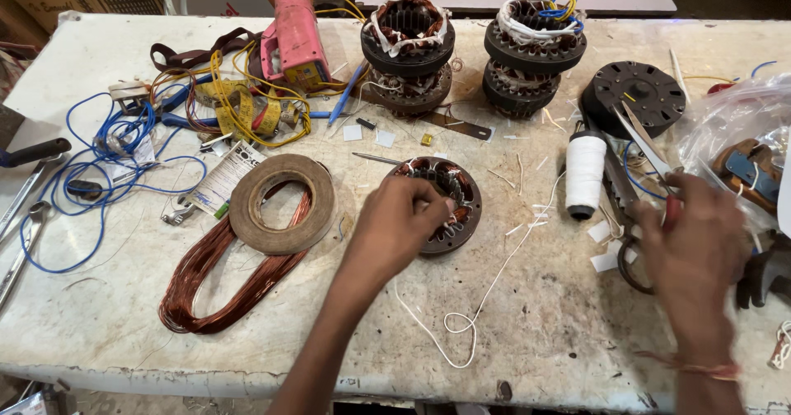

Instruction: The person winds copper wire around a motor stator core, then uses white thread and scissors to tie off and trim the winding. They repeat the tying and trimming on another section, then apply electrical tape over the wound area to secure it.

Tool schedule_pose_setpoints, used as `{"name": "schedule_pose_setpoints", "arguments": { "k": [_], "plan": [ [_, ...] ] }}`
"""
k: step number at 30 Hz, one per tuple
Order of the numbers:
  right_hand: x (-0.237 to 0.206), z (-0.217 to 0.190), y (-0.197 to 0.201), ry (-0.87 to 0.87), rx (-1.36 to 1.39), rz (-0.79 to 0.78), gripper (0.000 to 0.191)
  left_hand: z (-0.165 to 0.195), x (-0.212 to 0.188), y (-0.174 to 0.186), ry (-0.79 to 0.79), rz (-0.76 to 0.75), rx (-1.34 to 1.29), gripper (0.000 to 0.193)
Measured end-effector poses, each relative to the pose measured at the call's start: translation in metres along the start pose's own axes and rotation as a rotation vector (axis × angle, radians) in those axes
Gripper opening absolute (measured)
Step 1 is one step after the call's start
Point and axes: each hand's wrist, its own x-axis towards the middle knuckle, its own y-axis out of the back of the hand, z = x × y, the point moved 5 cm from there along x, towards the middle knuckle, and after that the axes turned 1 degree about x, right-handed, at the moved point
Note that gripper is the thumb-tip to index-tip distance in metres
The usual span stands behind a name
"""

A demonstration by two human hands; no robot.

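The left hand (pixel 404 221) presses its fingers on the round motor ring (pixel 441 203) in the middle of the table (pixel 535 332) — best hold it steady — while the blurry right hand (pixel 688 234) closes around the scissors (pixel 638 155).

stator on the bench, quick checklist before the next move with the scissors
1. Left hand on the stator: ok, fingers rest on its rim and windings.
2. Stator seated on the table: ok, it lies flat.
3. Right hand on the scissors: ok, it grips the handles; blades stand apart, pointing away from the person.
4. White string free to cut: cannot tell, it trails loose from the stator across the table, but its end at the windings is hidden by the fingers.
5. Thread spool clear of the blades: not ok, it stands right beside them.
6. Copper wire coil out of the way: ok, it lies well left of the stator.
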Motion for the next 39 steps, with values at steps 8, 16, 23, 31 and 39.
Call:
{"name": "schedule_pose_setpoints", "arguments": {
  "k": [8, 16, 23, 31, 39],
  "plan": [
    [-0.024, 0.077, -0.038, -0.224, 0.138, -0.315, 0.034, 0.024, -0.005, 0.019, -0.479, 0.183, 0.044, 0.02],
    [0.0, 0.081, -0.042, -0.3, 0.354, -0.345, 0.058, 0.029, -0.002, 0.017, -0.395, 0.111, 0.055, 0.017],
    [-0.013, 0.034, -0.037, -0.54, 1.512, -0.755, 0.074, 0.033, -0.001, 0.017, -0.31, 0.176, 0.236, 0.015],
    [-0.113, -0.058, -0.015, -0.78, 2.33, -1.73, 0.082, 0.026, 0.003, 0.006, -0.137, 0.148, 0.087, 0.03],
    [-0.154, -0.067, 0.004, -1.12, 2.529, -1.853, 0.084, 0.024, 0.004, -0.003, -0.341, 0.299, 0.075, 0.023]
  ]
}}
